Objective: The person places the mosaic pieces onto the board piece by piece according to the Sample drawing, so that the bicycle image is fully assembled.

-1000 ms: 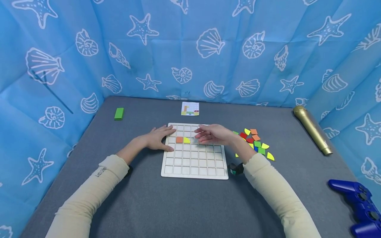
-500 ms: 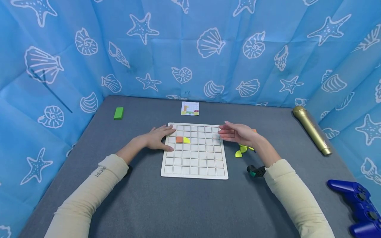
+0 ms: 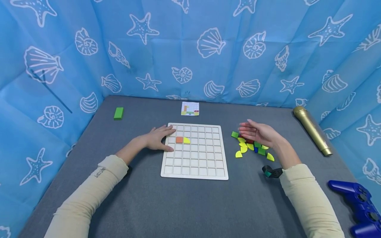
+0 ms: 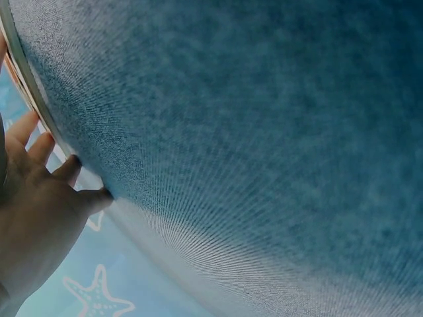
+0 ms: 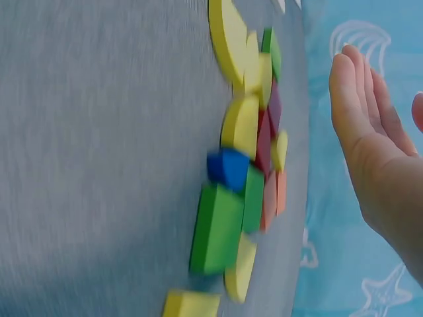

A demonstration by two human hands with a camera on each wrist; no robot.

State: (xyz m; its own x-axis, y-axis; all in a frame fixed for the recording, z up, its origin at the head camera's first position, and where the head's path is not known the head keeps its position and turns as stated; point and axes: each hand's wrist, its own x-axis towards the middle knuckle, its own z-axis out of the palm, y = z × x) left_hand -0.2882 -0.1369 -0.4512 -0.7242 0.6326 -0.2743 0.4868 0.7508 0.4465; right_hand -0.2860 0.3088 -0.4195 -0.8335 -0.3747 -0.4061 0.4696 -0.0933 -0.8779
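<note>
A white grid board [image 3: 194,162] lies flat on the grey table. In two neighbouring cells on its left part sit an orange square tile [image 3: 179,139] and a yellow quarter-round tile [image 3: 186,140]. My left hand [image 3: 156,138] rests on the board's left edge, thumb and fingers spread. To the right of the board, my right hand [image 3: 260,133] hovers over a pile of loose tiles, its fingers extended and holding nothing. The right wrist view shows yellow quarter-rounds [image 5: 240,125], a green block [image 5: 217,228], a blue piece [image 5: 228,168], and red and orange ones below the hand [image 5: 377,142].
Behind the board lies a small printed pattern card [image 3: 190,108]. A green block [image 3: 118,113] stands apart at the back left. On the right are a gold microphone [image 3: 312,130] and a blue game controller [image 3: 358,206]. A blue shell-print curtain [image 3: 178,49] encloses the table.
My right hand has moved right, from above the board to above the tile pile. The left hand stays at the board's edge, and the tiles on the board are unchanged.
</note>
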